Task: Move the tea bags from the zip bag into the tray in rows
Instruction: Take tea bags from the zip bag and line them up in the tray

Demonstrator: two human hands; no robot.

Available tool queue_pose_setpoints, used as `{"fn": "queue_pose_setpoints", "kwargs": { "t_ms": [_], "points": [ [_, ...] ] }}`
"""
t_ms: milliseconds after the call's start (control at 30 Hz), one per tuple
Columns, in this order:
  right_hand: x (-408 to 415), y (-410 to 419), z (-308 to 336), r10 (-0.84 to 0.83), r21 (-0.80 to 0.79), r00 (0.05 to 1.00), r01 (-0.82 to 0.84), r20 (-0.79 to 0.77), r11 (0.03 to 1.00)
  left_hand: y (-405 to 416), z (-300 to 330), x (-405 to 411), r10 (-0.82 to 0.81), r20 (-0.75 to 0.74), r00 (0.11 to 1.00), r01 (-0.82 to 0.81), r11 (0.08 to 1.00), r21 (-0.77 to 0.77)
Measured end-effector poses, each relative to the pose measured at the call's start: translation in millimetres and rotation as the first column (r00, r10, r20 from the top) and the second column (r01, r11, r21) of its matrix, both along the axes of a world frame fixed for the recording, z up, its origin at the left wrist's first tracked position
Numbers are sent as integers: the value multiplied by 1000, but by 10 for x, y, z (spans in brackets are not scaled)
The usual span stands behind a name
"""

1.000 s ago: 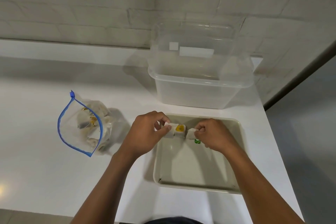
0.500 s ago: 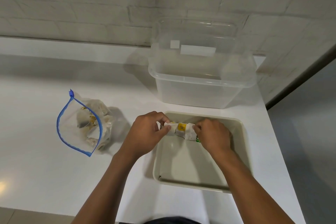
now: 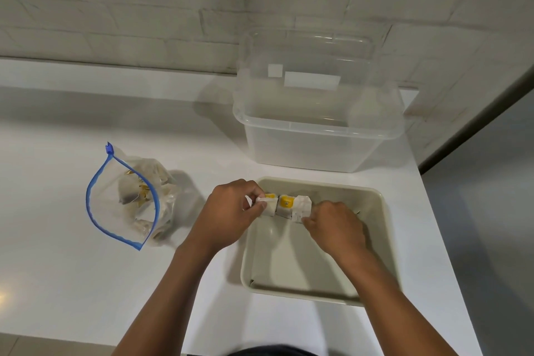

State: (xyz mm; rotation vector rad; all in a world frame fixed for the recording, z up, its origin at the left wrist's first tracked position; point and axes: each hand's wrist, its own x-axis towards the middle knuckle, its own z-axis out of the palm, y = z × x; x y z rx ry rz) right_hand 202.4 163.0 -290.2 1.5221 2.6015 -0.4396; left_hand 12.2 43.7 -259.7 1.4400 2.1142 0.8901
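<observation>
Starting the first row, I see my left hand [image 3: 231,211] and right hand [image 3: 332,225] pinching a few tea bags [image 3: 286,205] at the tray's [image 3: 384,240] far edge, most left in the zip bag [image 3: 135,199] beside the tray.

In front of you is a white worktop [image 3: 72,283] that meets a white brick wall at the back and ends at a straight edge on your right. Resting on it are three things: an open zip bag [image 3: 131,196] with a blue seal to your left, a beige tray [image 3: 387,228] near the front edge, and a clear plastic tub [image 3: 315,144] just behind the tray. The zip bag lies well apart from the tub.
</observation>
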Motion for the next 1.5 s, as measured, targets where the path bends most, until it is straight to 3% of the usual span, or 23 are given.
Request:
{"fn": "queue_pose_setpoints", "kwargs": {
  "t_ms": [167,700,1067,1333,1500],
  "points": [
    [-44,-126,-52,130,-77,990,-134,-58,988,-1,12,-7,9,12,1000,-9,1000,-8],
    [28,-89,-90,61,29,990,-58,-124,998,7,18,-7,0,-5,1000,0,1000,-17],
    [-2,-108,-19,89,7,995,-89,-47,996,-8,7,-18,-12,10,1000,12,1000,-2],
    [309,-11,34,-125,-114,991,118,-49,986,4,33,7,-10,-58,998,12,999,38],
    [261,16,74,-127,-181,992,120,-26,976,56,30,72,-40,-75,996,43,998,45]
  ]
}}
